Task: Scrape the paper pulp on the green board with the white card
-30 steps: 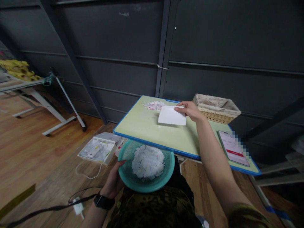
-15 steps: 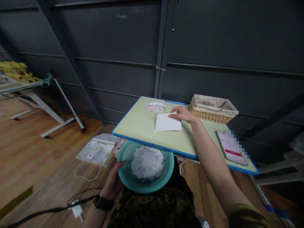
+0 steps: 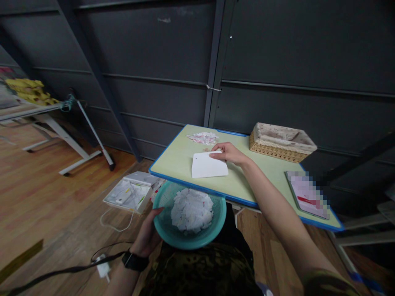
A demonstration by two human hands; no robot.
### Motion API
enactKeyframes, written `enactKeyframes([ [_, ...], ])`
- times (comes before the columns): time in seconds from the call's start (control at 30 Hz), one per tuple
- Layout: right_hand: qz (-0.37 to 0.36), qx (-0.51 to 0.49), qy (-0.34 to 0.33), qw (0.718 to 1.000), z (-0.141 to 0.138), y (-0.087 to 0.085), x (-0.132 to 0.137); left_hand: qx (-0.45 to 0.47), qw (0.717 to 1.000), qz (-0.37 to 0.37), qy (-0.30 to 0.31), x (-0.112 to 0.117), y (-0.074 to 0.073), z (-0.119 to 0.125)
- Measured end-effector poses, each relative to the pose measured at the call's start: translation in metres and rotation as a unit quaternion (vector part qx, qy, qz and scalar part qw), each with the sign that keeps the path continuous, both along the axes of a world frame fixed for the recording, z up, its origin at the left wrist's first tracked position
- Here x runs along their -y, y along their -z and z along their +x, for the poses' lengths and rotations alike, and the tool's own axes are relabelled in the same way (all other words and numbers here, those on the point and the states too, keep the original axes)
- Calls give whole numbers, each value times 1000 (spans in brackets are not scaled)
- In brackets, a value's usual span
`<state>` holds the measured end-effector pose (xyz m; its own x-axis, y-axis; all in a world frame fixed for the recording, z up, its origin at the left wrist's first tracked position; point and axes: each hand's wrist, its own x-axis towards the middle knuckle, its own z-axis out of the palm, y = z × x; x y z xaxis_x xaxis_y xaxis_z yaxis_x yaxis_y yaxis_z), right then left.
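My right hand (image 3: 226, 153) pinches the edge of a white card (image 3: 208, 165) just over the table top. The card has a small dark hole or dot near one corner. With my left hand (image 3: 149, 232), thumb over the rim, I grip a teal plastic colander (image 3: 216, 232) below the table's front edge. Inside the colander lies a heap of white paper scraps (image 3: 191, 210). Further back on the table, a flat pile of white and pinkish paper bits (image 3: 203, 138) is spread out.
The pale green table (image 3: 173, 162) has a blue edge. A cloth-lined wicker basket (image 3: 279, 151) stands at its back right, a phone (image 3: 304, 193) nearer me. Left on the floor are an open white box (image 3: 135, 197), a charger (image 3: 103, 266) and cables. A dark panelled wall (image 3: 160, 61) closes the back.
My right hand has drawn the white card left and toward me, nearer the table's front edge. The colander stays in my left hand. The view has shifted slightly.
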<state>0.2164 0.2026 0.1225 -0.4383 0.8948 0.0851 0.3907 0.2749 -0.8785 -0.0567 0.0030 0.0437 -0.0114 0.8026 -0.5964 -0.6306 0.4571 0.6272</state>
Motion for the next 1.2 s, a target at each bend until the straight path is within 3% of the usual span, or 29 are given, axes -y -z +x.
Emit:
enactKeyframes([
  [0.13, -27, 19, -48, 998, 1, 5, -2, -4, 1000, 5, -2, -2, 2, -1],
  [0.2, -30, -32, -20, 999, 0, 6, -3, -2, 1000, 5, 2, -2, 5, -2],
  [0.3, -11, -134, 112, 985, 4, 5, -9, 10, 1000, 8, 13, -2, 16, -6],
  [0.43, 41, -191, 297, 934, 19, 8, -29, 35, 999, 26, 26, -4, 34, -6],
  [0.6, 118, -142, 396, 899, 43, 13, -46, 78, 997, 19, 18, -9, 48, 0],
  [0.73, 192, -70, 404, 892, 45, 9, -38, 96, 995, -14, 32, -7, 62, 3],
  [0.87, 230, 32, 365, 902, 3, 7, -12, 121, 992, 1, 35, 1, 80, 12],
  [1.03, 170, 59, 251, 951, -70, 23, 12, 136, 989, -23, 57, 11, 96, 27],
  [1.1, 136, 71, 251, 956, -85, 29, 10, 133, 989, -22, 62, 15, 99, 30],
  [1.2, 99, 79, 296, 947, -83, 37, 1, 123, 990, -13, 62, 18, 103, 31],
])
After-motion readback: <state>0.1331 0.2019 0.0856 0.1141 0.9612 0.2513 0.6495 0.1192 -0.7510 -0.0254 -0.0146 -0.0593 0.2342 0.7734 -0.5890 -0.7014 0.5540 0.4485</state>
